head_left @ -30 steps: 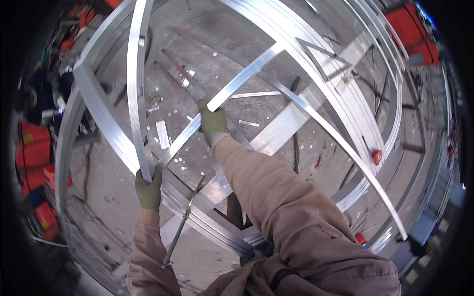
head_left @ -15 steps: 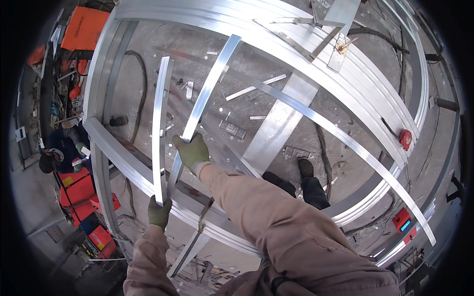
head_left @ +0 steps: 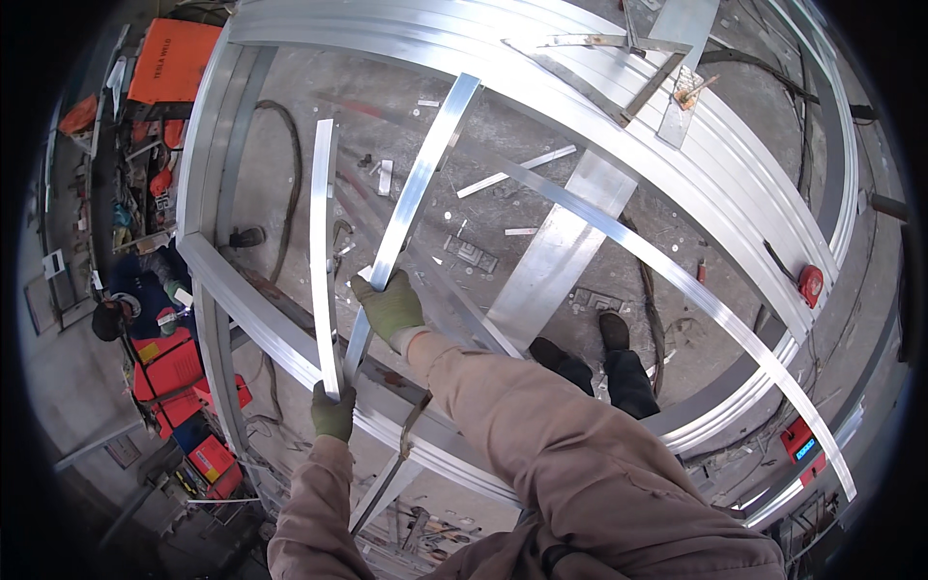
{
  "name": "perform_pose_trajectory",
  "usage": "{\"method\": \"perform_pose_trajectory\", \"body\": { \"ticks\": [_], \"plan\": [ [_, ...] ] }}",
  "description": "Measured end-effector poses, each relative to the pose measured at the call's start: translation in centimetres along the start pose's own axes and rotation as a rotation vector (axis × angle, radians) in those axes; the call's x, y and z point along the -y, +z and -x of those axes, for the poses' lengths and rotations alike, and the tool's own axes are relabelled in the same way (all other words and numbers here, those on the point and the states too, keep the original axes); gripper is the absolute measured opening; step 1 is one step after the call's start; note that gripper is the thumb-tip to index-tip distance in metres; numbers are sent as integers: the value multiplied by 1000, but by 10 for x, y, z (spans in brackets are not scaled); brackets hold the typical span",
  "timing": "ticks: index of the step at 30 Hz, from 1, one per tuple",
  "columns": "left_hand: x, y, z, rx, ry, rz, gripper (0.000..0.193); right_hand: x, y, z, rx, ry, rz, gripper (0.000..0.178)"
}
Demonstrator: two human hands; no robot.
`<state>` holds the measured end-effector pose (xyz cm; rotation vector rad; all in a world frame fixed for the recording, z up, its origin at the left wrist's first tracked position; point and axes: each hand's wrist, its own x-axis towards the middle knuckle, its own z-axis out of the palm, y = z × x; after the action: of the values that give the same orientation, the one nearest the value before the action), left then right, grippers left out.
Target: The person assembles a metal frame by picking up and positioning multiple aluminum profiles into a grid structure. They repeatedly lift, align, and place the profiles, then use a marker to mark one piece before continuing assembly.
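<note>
Two silvery aluminium bars reach away from me over the open middle of a large metal frame (head_left: 261, 338). My left hand (head_left: 333, 414), in a green glove, is closed round the near end of the left-hand bar (head_left: 323, 242), just at the frame's near rail. Farther along, my gloved right hand (head_left: 390, 307) grips the right-hand bar (head_left: 425, 174), with the thumb on top. This bar's near end passes below that hand, close to the left bar. A third long aluminium strip (head_left: 667, 263) slants across the frame to the lower right.
A red tape measure (head_left: 811, 284) and a metal try square (head_left: 619, 106) lie on the wide far rail. Offcuts (head_left: 517, 172) and cables (head_left: 280, 222) litter the concrete floor. Another person (head_left: 145, 300) works at the left, near red-orange cases (head_left: 166, 367). A wide flat plate (head_left: 565, 246) spans the frame.
The whole view has shifted slightly, so the scene sits a little farther right and lower. Both hands keep the same grips on the bars.
</note>
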<state>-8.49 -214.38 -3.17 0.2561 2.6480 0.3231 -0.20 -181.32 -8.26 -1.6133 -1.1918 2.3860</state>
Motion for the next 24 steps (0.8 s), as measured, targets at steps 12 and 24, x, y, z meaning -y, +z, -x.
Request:
{"method": "perform_pose_trajectory", "body": {
  "ticks": [12, 24],
  "plan": [
    [-103, -82, 59, 88, 70, 250, 45, 67, -61, 71, -16, -179, -161, 65],
    [-260, -179, 248, 377, 213, 586, 36, 147, -180, 282, 61, -571, -346, 59]
  ]
}}
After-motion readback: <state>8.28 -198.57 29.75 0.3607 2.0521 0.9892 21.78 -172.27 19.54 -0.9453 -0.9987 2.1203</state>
